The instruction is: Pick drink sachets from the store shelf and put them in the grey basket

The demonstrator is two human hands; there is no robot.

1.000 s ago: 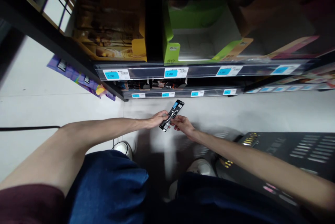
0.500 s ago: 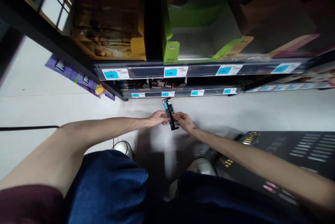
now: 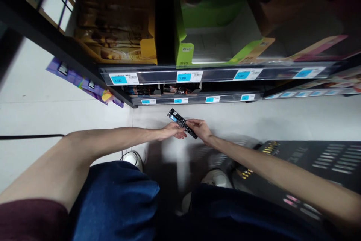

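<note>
1. Mostly, the view is filled by the black shelf rack [image 3: 220, 76], which serves as landmark for all the places below.
2. Before the right part of the rack, on the floor, stands a dark grey crate [image 3: 299, 167] with slots.
3. Inside the rack, near its middle, is a green open carton [image 3: 184, 55]; its visible inside shows pale bottom.
4. Further left in the rack is a yellow carton [image 3: 148, 51], holding wrapped snacks [image 3: 115, 53].
5. At the left side of the rack, purple packets [image 3: 77, 79] hang in a strip.
6. In front of the rack, the right hand [image 3: 199, 129] holds the black packet in a narrow pinch, thumb and fingers near its middle.
7. Also before the rack, the left hand [image 3: 170, 131] touches the packet from the left, fingers partly extended; how firmly it grips, I cannot tell.
8. Smallest is the black packet [image 3: 175, 117], slanted between the hands, in front of the rack and above the floor.
</note>
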